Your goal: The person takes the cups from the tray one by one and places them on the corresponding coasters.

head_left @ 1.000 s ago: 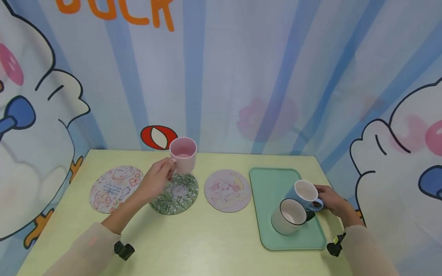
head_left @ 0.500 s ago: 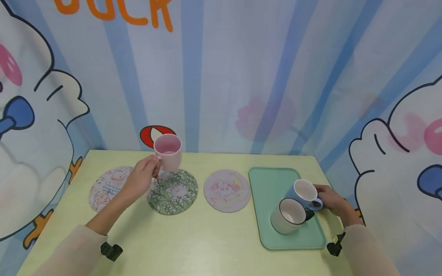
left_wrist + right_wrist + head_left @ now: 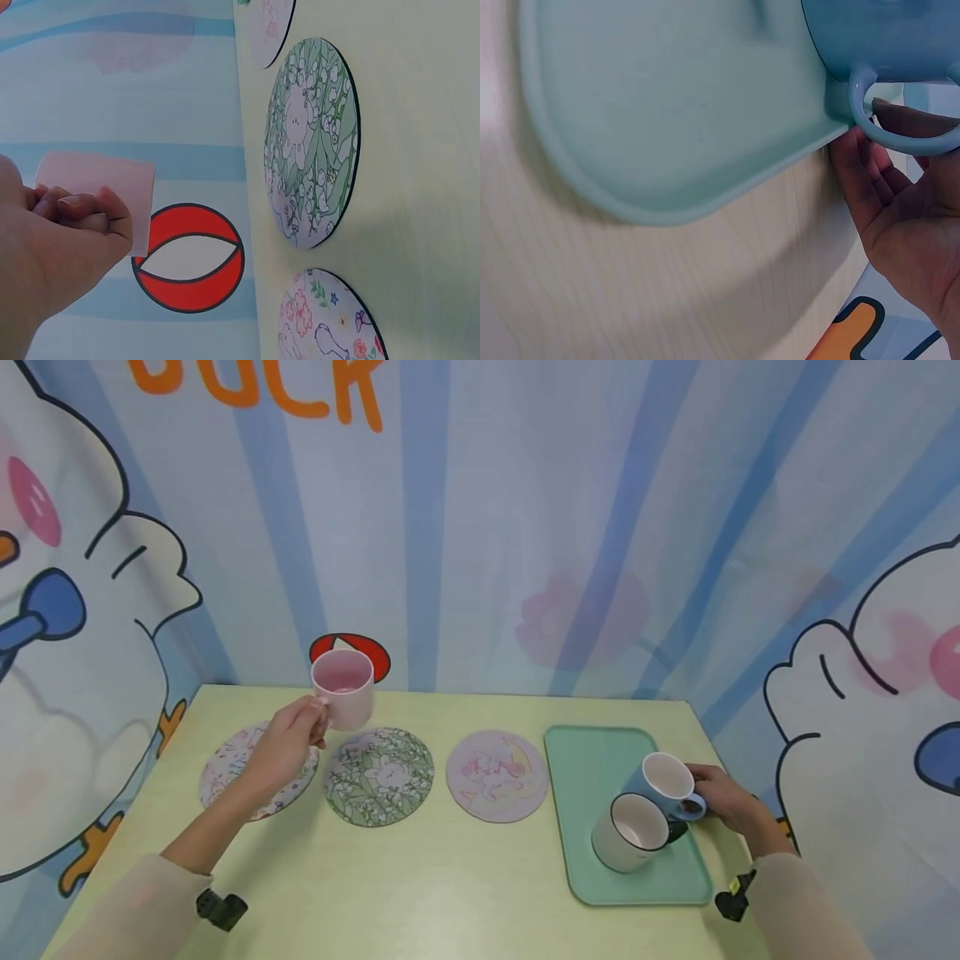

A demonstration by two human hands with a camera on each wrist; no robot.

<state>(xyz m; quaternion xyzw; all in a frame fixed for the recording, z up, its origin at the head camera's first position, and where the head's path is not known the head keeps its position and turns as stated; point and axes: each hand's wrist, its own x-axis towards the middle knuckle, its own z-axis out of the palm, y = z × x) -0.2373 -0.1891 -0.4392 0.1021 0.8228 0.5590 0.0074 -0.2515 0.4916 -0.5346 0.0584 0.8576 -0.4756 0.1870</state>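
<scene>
My left hand (image 3: 283, 739) grips a pink mug (image 3: 349, 697) by its handle, in the air above the table's back edge. In the left wrist view its curled fingers cover part of the mug (image 3: 112, 176). Below are a floral round mat (image 3: 255, 777), partly hidden by the forearm, and a green round mat with a rabbit (image 3: 382, 777). My right hand (image 3: 723, 797) holds the right rim of a mint-green tray (image 3: 592, 756), with the fingers against its edge and the thumb behind the handle of a blue mug (image 3: 667, 781). A white mug with a dark handle (image 3: 626, 835) stands beside it on the tray.
A lilac round mat with a moon (image 3: 497, 777) lies between the green mat and the tray. The pale yellow table (image 3: 420, 893) ends at the back against a blue-striped cartoon curtain (image 3: 480, 527).
The left hand has carried the pink mug leftward, from over the green mat's back edge to the gap before the floral mat. The right hand, tray and other mugs hold still.
</scene>
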